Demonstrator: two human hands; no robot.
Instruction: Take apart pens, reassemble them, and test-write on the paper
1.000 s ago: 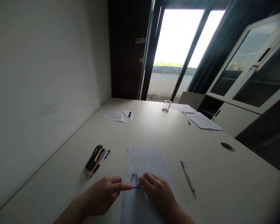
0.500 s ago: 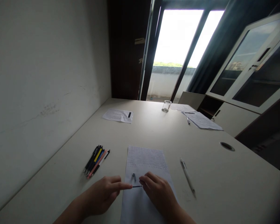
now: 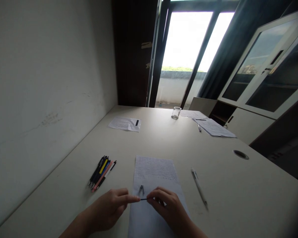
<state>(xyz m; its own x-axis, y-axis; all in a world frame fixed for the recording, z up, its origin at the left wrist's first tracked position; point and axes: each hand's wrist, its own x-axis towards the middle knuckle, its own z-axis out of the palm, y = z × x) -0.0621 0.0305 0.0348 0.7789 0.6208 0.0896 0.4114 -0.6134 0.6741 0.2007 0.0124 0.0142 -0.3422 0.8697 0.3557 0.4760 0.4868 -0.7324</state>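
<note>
Above the lower half of a sheet of handwritten paper (image 3: pixel 154 168), a thin dark rod (image 3: pixel 143 199), much like a pen refill, lies level between my hands. My right hand (image 3: pixel 167 206) pinches its right end between thumb and fingertips. With its index finger stretched out, my left hand (image 3: pixel 111 206) touches the rod's left end at the fingertip; its thumb is apart and the other fingers are curled. Just beyond the rod, a small dark forked piece (image 3: pixel 141 189) rests on the paper, too small to name.
To the left lies a bundle of several pens (image 3: pixel 101 173). A white pen (image 3: pixel 199 188) lies to the right of the paper. Farther back are a creased sheet (image 3: pixel 124 123), a glass jar (image 3: pixel 176 112), and stacked papers (image 3: pixel 215 127) with a pen (image 3: pixel 199 127). A cable hole (image 3: pixel 240 154) is at right.
My right hand has shifted slightly left along the rod, so less of it shows between the hands. My left fingertip stays at the rod's end. The view has moved a little.
</note>
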